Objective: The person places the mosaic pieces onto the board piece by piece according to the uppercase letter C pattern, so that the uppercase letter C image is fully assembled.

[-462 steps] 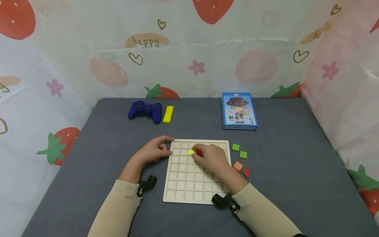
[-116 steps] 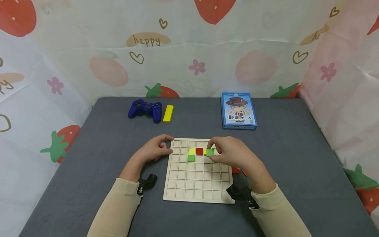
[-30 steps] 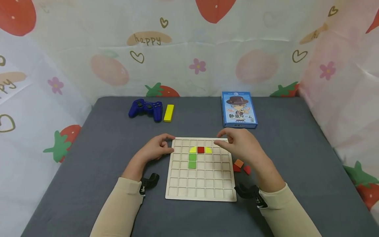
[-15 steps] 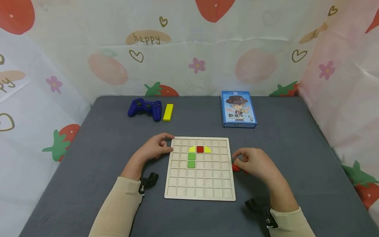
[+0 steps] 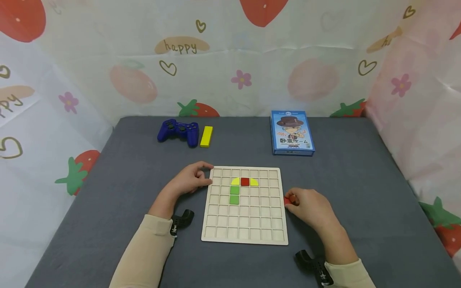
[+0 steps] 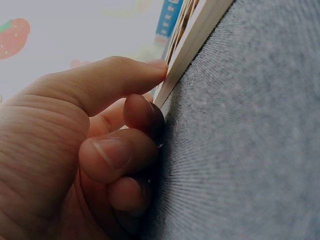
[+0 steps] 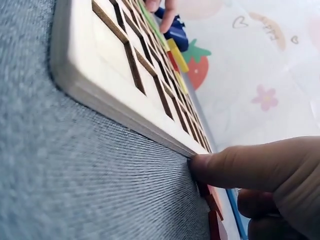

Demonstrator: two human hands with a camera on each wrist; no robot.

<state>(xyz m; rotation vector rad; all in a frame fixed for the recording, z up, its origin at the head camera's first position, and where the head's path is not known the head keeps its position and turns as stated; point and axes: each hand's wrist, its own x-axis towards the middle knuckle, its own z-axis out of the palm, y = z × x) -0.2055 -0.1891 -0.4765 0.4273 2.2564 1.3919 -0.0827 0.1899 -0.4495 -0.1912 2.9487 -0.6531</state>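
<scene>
A wooden grid board (image 5: 245,234) lies on the grey cloth. Its cells hold a red square (image 5: 245,181) between two yellow quarter-rounds (image 5: 235,181), with two green squares (image 5: 234,195) in a column below the left one. My left hand (image 5: 208,174) grips the board's far left corner, index finger on the rim (image 6: 192,40) and thumb at the side. My right hand (image 5: 291,199) rests on the cloth by the board's right edge and pinches a red tile (image 5: 287,200). In the right wrist view red tiles (image 7: 214,202) lie under that hand's fingers (image 7: 235,165). Other loose tiles are hidden beneath it.
A blue gamepad (image 5: 178,131) and a yellow block (image 5: 206,136) lie at the back left. A blue game box (image 5: 292,133) stands at the back right. Strawberry-print cloth walls the table on three sides.
My right hand came down from above the board's far right corner to the loose tiles beside its right edge and closed on a red one. The left hand stayed put.
</scene>
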